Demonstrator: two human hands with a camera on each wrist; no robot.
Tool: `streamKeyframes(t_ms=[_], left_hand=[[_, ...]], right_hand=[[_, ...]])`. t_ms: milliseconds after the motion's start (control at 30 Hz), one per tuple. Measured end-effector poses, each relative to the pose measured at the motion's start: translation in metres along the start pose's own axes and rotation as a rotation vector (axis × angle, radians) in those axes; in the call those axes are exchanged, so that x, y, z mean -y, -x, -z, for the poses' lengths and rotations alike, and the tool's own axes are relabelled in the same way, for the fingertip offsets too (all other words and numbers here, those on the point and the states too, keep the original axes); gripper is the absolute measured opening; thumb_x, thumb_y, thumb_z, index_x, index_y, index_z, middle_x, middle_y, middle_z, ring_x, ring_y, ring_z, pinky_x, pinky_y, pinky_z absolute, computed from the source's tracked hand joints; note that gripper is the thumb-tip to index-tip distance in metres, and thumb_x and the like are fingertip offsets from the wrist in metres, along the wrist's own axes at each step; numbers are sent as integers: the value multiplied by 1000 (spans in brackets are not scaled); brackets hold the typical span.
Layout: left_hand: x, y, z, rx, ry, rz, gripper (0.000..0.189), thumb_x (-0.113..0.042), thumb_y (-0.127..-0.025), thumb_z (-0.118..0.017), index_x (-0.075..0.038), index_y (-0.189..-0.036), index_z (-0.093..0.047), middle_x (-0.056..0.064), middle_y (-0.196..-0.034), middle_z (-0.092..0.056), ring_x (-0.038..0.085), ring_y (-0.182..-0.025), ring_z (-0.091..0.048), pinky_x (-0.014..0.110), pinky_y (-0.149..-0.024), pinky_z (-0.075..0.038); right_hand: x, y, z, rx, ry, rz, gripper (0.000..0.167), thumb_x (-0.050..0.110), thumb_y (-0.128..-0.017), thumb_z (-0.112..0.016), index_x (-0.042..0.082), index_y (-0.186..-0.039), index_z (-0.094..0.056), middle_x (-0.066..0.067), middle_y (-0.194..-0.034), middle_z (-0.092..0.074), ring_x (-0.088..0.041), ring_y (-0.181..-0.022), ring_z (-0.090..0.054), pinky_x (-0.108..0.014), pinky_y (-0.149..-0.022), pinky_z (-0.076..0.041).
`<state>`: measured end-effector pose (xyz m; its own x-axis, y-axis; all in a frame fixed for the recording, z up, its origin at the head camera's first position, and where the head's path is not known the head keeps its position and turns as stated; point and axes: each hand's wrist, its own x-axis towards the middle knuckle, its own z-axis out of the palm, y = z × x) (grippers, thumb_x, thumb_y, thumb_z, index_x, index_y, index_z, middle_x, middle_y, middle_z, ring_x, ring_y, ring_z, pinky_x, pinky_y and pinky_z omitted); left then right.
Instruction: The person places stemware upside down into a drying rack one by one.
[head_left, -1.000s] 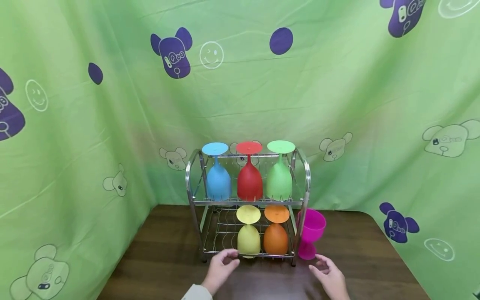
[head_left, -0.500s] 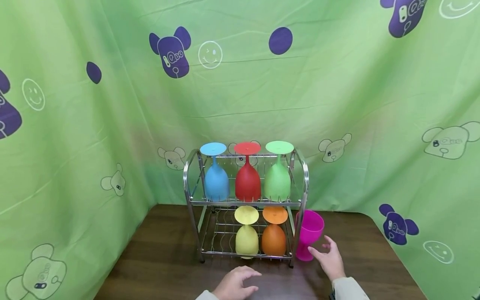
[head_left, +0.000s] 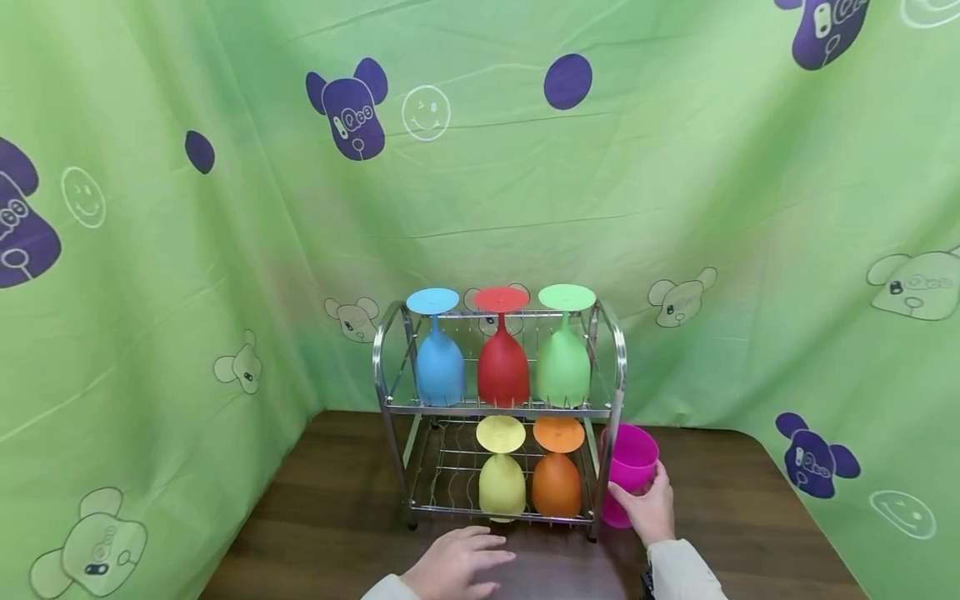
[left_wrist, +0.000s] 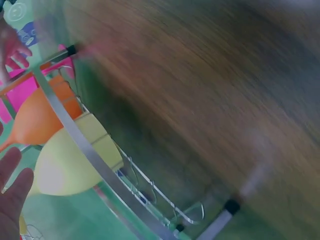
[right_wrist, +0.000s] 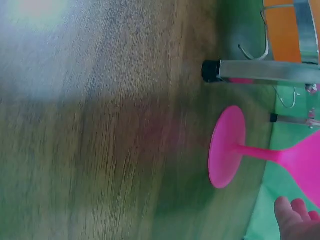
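Observation:
My right hand [head_left: 651,506] is at the pink goblet [head_left: 633,454], which stands upright on the table right beside the rack. In the head view its thumb overlaps the lower bowl and the fingers lie along the right side. The right wrist view shows loosely bent fingers [right_wrist: 295,212] close beside the bowl, with the goblet's round foot [right_wrist: 227,147] on the wood. My left hand [head_left: 455,562], fingers spread and holding nothing, hovers before the rack's lower shelf. Nearest to it is a yellow goblet [head_left: 502,485], upside down beside an orange goblet [head_left: 557,485].
The two-tier metal rack [head_left: 498,410] carries upside-down blue [head_left: 440,371], red [head_left: 503,371] and light green [head_left: 564,371] goblets on top. Its black-capped feet [right_wrist: 211,71] stand on the dark wooden table [head_left: 315,508]. A green patterned cloth [head_left: 480,192] surrounds the back and sides.
My right hand has moved forward and left to the pink goblet's bowl. The left hand has drawn back from the lower shelf's front edge. The goblets stay in place.

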<state>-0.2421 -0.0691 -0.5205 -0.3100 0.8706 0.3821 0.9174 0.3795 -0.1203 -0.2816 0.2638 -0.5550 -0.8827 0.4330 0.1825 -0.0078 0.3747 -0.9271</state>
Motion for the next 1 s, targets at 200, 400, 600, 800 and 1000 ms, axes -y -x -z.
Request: streamKeyframes(t_ms=[200, 400, 600, 800, 1000], left_hand=[[2, 6, 3, -36, -36, -40, 39, -31, -80, -76, -20, -117, -69, 2, -121, -65, 22, -113, -59, 30, -90, -49], [4, 11, 6, -60, -67, -46, 38, -30, -78, -78, -21, -114, -69, 3, -119, -66, 22, -111, -60, 29, -90, -49], [7, 11, 10, -88, -19, 30, 39, -26, -77, -78, -20, -115, -70, 1, -119, -66, 21, -112, -59, 30, -92, -48], [8, 6, 16, -156, 64, 94, 36, -19, -76, -78, -16, -111, -71, 3, -117, -67, 21, -110, -60, 31, -93, -47], [4, -3, 15, -192, 55, 56, 35, -19, -77, -78, -17, -111, -71, 1, -116, -67, 19, -109, -60, 29, -94, -45]], right_hand=[[1, -4, -3, -76, 59, -20, 89, 10, -74, -73, -16, -141, -21, -40, -125, -41, -51, -113, -42, -61, -96, -35], [1, -7, -8, -102, 54, -40, 86, 11, -72, -74, -18, -137, -26, -38, -122, -43, -49, -109, -46, -58, -94, -37], [8, 2, -5, -113, 49, -118, 94, 17, -75, -74, -14, -141, -16, -40, -127, -38, -53, -110, -45, -59, -95, -36], [7, 22, 3, -137, 11, -50, 94, 15, -75, -77, -14, -142, -19, -37, -130, -35, -50, -113, -42, -59, -95, -34], [4, 40, 15, -208, -39, 43, 86, 5, -70, -78, -12, -140, -30, -33, -128, -41, -40, -113, -40, -50, -92, -32]])
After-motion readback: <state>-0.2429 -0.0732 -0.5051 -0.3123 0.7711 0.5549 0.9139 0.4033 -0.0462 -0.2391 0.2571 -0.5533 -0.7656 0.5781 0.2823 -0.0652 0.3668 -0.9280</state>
